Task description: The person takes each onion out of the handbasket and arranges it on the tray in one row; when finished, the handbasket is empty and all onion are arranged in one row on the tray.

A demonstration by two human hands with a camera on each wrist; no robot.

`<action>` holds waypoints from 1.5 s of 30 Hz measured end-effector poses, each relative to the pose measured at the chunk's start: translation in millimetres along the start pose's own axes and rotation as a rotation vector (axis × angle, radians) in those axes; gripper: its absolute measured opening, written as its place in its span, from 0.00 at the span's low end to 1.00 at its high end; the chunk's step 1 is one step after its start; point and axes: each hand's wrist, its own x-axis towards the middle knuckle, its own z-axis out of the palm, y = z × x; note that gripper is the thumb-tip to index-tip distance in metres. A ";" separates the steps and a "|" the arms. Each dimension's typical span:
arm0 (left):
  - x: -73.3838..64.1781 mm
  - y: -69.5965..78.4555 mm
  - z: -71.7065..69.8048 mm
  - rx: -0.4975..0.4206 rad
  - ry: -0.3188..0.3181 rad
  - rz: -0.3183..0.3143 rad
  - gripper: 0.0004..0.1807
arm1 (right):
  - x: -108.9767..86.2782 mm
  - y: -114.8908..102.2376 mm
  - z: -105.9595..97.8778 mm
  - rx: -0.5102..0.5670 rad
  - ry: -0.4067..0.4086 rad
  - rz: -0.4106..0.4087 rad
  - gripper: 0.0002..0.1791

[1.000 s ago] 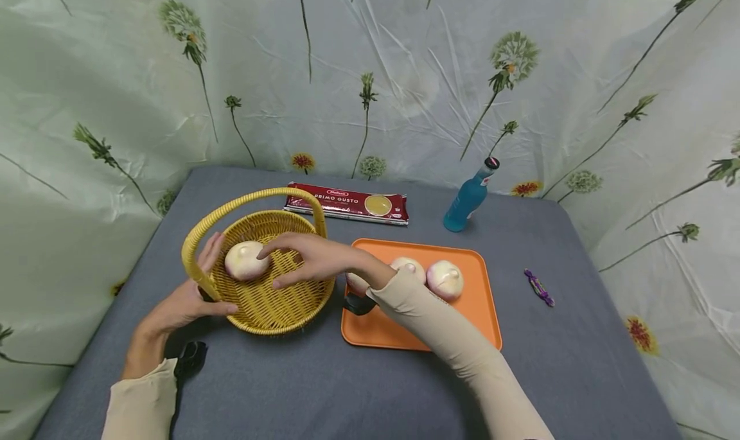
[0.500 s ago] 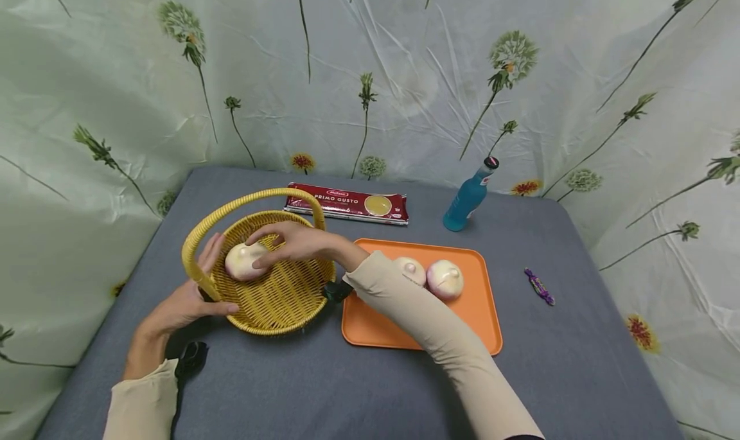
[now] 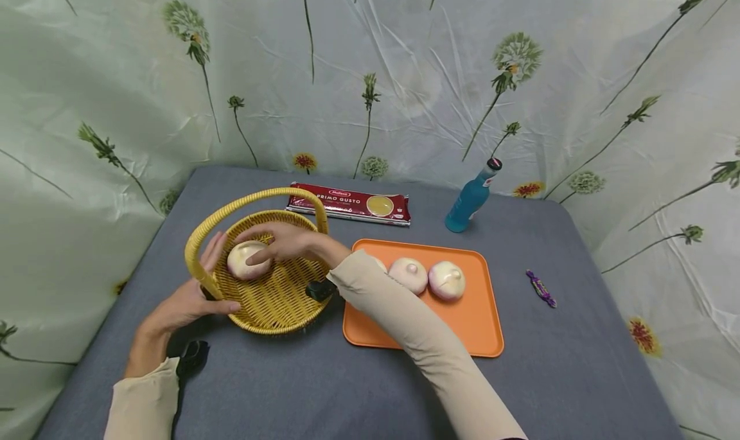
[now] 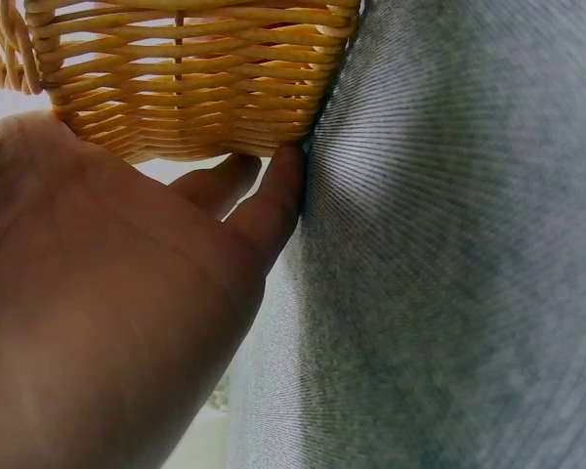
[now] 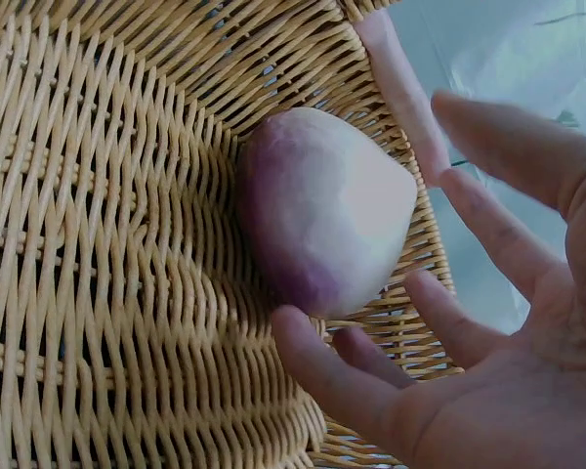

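A yellow wicker basket (image 3: pixel 276 308) with a tall handle stands at the left of the table. Inside it, a white-and-purple turnip (image 3: pixel 241 264) lies against the left wall. My right hand (image 3: pixel 283 242) reaches in over the turnip, its fingers spread around it; the right wrist view shows the turnip (image 5: pixel 322 215) resting on the wicker, apart from most of the fingers. My left hand (image 3: pixel 187 304) rests against the basket's outer left side, fingers extended and thumb toward the front. In the left wrist view, fingertips touch the lower wicker wall. Turnips (image 3: pixel 446 281) sit on an orange tray (image 3: pixel 457 337).
The right sleeve partly covers the tray and one turnip (image 3: pixel 378 264). Behind the basket lies a red pasta packet (image 3: pixel 349 203). A blue bottle (image 3: pixel 469 199) stands at the back, and a purple wrapped candy (image 3: pixel 541 289) lies right of the tray.
My right hand has moved left, farther over the turnip in the basket, and its fingers have spread. More of the tray's turnips show. The left hand and basket stay put.
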 end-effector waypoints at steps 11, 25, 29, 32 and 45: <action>0.2 1.4 0.4 0.036 0.000 0.021 0.70 | 6.8 14.4 5.4 0.205 0.011 0.110 0.29; -0.3 -0.1 -0.1 0.019 -0.001 -0.004 0.70 | 11.9 23.3 7.2 0.298 -0.030 0.116 0.33; -0.2 -0.4 -0.2 0.026 0.000 0.005 0.70 | 12.1 25.4 6.7 0.302 -0.030 0.104 0.34; 0.3 -0.6 -0.6 0.032 0.001 0.016 0.70 | 11.4 25.9 6.2 0.296 -0.025 0.094 0.34; -1.9 0.4 1.0 0.026 0.000 0.003 0.69 | 9.3 25.1 7.0 0.277 -0.029 0.042 0.32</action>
